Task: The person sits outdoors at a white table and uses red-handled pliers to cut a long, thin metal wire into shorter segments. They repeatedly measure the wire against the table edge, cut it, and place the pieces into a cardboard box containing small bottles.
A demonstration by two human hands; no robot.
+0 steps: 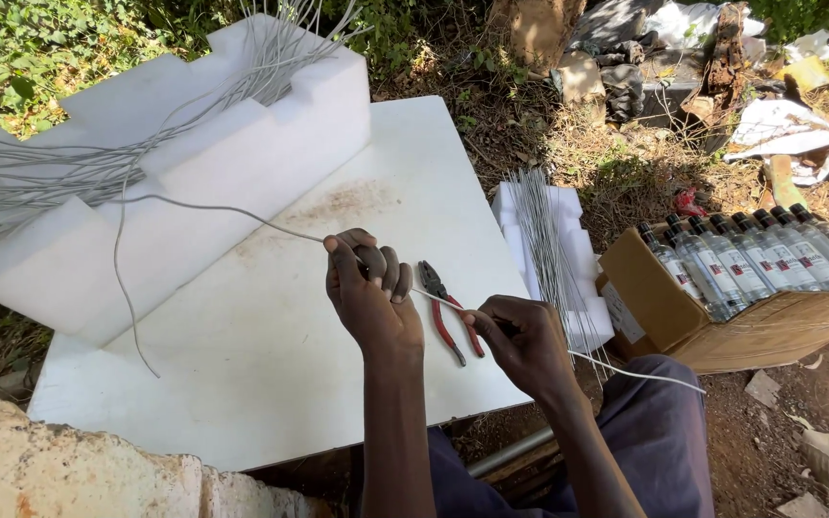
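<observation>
My left hand [368, 293] is closed around a long grey wire [242, 215] above the white board [242, 364]. My right hand [522, 338] grips the same wire a little further along, and its free end trails off past my knee to the right. Between my hands, red-handled pliers [445, 317] lie on the board. The wire runs back left toward a tangle of grey wires [40, 177] lying over a stepped white foam block [194, 182].
A bundle of straight cut wires [544, 240] rests on a smaller white foam piece right of the board. A cardboard box [664, 312] holds several clear bottles [760, 254]. Rubbish and plants lie behind; a stone ledge [69, 470] is at bottom left.
</observation>
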